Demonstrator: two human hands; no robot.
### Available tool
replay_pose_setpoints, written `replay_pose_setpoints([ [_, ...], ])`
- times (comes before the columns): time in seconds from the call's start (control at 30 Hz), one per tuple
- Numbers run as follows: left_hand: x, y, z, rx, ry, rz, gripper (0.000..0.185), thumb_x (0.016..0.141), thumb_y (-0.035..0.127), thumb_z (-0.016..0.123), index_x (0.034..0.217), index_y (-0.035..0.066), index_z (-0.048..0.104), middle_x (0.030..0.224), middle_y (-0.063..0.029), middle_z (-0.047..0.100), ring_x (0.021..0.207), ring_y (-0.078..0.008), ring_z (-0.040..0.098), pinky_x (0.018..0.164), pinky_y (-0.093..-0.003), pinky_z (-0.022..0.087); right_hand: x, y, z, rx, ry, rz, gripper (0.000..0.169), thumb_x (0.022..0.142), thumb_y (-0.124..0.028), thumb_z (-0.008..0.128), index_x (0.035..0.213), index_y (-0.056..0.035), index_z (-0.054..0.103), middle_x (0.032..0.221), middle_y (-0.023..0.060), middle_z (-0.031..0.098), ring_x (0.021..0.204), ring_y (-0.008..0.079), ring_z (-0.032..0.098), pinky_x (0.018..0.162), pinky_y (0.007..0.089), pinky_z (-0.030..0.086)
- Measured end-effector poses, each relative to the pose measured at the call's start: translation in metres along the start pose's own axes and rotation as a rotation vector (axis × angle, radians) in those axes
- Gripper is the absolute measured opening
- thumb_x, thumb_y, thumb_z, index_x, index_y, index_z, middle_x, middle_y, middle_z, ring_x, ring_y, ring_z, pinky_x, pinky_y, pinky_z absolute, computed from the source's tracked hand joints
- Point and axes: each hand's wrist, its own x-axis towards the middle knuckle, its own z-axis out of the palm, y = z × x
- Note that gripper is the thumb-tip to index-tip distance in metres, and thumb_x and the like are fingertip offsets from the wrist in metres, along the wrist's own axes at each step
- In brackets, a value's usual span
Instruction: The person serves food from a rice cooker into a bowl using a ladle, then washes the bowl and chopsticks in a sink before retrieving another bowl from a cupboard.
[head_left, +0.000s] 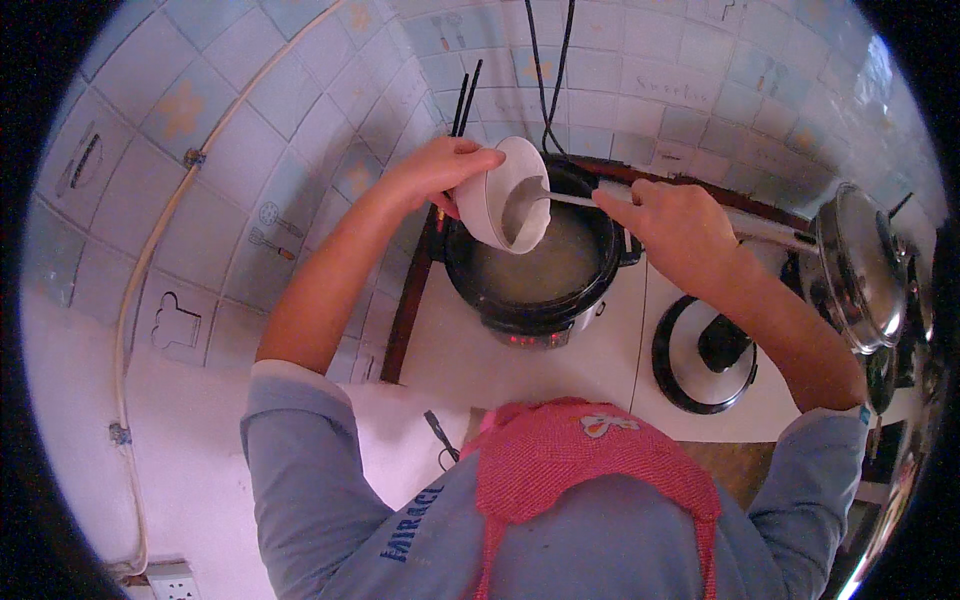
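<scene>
My left hand (454, 172) grips a white bowl (480, 206) by its rim and side. The bowl is tipped over the open electric cooker (536, 300), its mouth turned to the right. A metal spoon (562, 198) is in my right hand (667, 221), and its head reaches inside the bowl. Something white shows at the bowl's lower lip; I cannot tell what it is. Cloudy liquid (536, 262) fills part of the cooker's pot. Red lights glow on the cooker's front panel (536, 340).
A black-rimmed lid (705, 356) lies on the white counter (592, 375) below my right forearm. At the right stands lidded metal cookware (859, 266). Black chopsticks (466, 97) stick up behind my left hand. Black cords (551, 75) hang before the tiled wall (645, 45).
</scene>
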Motion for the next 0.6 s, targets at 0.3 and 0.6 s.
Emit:
replay_pose_setpoints([
  [0.3, -0.001, -0.006, 0.007, 0.291, 0.17, 0.222, 0.059, 0.074, 0.043, 0.062, 0.112, 0.0, 0.054, 0.09, -0.0141, 0.061, 0.078, -0.0209, 0.061, 0.055, -0.0314, 0.051, -0.009, -0.012, 0.006, -0.046, 0.004, 0.055, 0.041, 0.075, -0.012, 0.054, 0.116, -0.0071, 0.05, 0.08, 0.011, 0.056, 0.069, 0.0236, 0.061, 0.055, 0.0339, 0.051],
  [0.6, -0.023, -0.004, 0.016, 0.124, 0.286, 0.281, 0.062, 0.07, 0.039, 0.067, 0.115, -0.001, 0.052, 0.095, -0.0138, 0.061, 0.081, -0.0219, 0.06, 0.068, -0.0314, 0.049, -0.009, -0.01, 0.019, -0.048, 0.26, 0.06, 0.055, 0.068, -0.002, 0.056, 0.122, -0.0101, 0.048, 0.078, 0.0104, 0.052, 0.068, 0.0238, 0.059, 0.056, 0.0326, 0.049],
])
